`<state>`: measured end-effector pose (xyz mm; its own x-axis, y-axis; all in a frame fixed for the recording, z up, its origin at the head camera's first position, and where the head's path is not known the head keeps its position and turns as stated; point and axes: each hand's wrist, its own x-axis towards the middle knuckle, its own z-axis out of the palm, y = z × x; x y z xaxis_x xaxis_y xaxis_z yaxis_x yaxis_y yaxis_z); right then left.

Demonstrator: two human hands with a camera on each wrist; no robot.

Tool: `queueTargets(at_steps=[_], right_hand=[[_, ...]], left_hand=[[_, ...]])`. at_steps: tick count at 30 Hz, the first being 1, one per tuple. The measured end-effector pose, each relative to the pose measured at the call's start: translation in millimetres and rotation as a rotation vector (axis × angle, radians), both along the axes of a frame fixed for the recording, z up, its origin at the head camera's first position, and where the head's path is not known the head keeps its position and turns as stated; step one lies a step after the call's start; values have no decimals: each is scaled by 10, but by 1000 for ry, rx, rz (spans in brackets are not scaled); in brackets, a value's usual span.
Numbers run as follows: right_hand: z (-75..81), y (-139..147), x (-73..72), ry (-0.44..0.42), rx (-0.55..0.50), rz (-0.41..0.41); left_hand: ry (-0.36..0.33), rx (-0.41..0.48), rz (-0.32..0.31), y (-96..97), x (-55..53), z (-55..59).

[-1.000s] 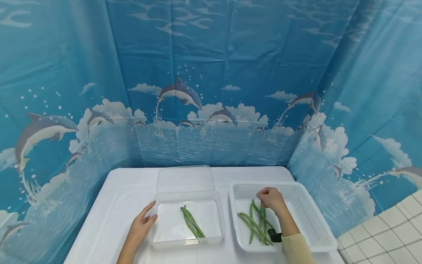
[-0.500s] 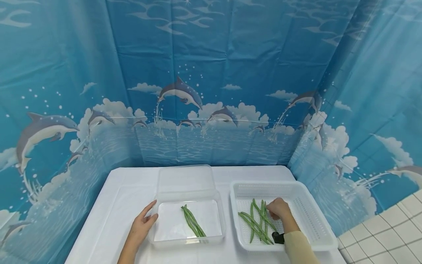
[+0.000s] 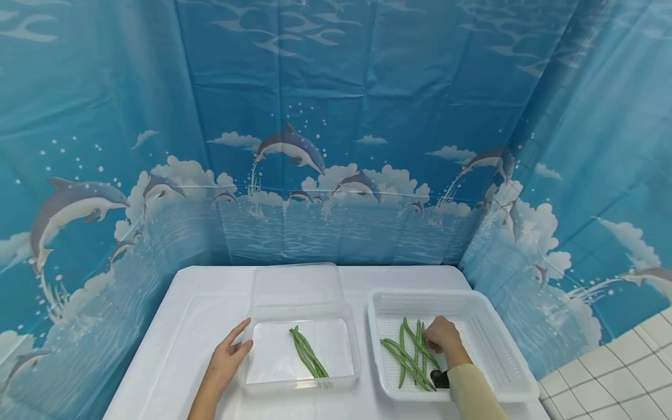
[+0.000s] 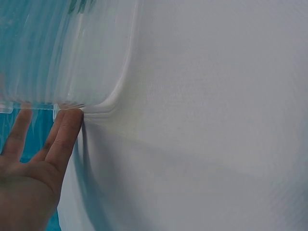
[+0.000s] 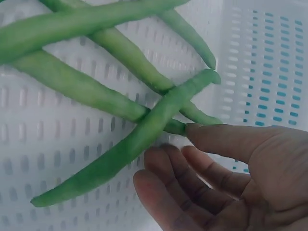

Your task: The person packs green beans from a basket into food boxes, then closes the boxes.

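Observation:
My left hand [image 3: 227, 357] is at the left wall of a clear plastic container [image 3: 300, 379], its fingers extended. In the left wrist view, the fingertips [image 4: 72, 114] touch the container's edge. Inside it lies a small bundle of green beans [image 3: 308, 353]. My right hand [image 3: 442, 337] is inside a white perforated basket [image 3: 493, 350], beside several loose, crossing green beans [image 3: 406, 356]. Close up in the right wrist view, the thumb [image 5: 216, 137] touches one bean's tip [image 5: 178, 127]. The other fingers are loosely curled below, with a gap between them and the thumb.
Behind the container lies its transparent lid [image 3: 296, 284], tilted back on the white-covered table [image 3: 205, 297]. A blue dolphin-print curtain [image 3: 336, 227] rises at the table's back and sides. White tiles [image 3: 614, 373] show at the lower right. A black device [image 3: 440, 379] sits at my right wrist.
My right hand has moved down and to the right within the basket, to the right end of the beans, and then stayed about there. The left hand keeps its place at the container.

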<state>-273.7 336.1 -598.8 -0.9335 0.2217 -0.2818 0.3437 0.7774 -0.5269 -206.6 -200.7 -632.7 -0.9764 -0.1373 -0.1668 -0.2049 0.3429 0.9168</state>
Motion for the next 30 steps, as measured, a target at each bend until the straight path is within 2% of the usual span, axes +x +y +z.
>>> queueTargets(at_steps=[9,16,22,25,30], right_hand=[[-27,-85,11,-14,-66,32],[-25,-74,8,50,-71,27],[99,-148,35,133,2,23],[160,-159,4,173,34,18],[265,-158,-41,220,29,24]], left_hand=[[3,-22,3,6,0,-6],[-5,10,-4,1,-5,-30],[-2,5,-5,1,-5,-31],[-2,4,-8,-3,-3,-24],[10,-3,-3,-3,-6,-9]])
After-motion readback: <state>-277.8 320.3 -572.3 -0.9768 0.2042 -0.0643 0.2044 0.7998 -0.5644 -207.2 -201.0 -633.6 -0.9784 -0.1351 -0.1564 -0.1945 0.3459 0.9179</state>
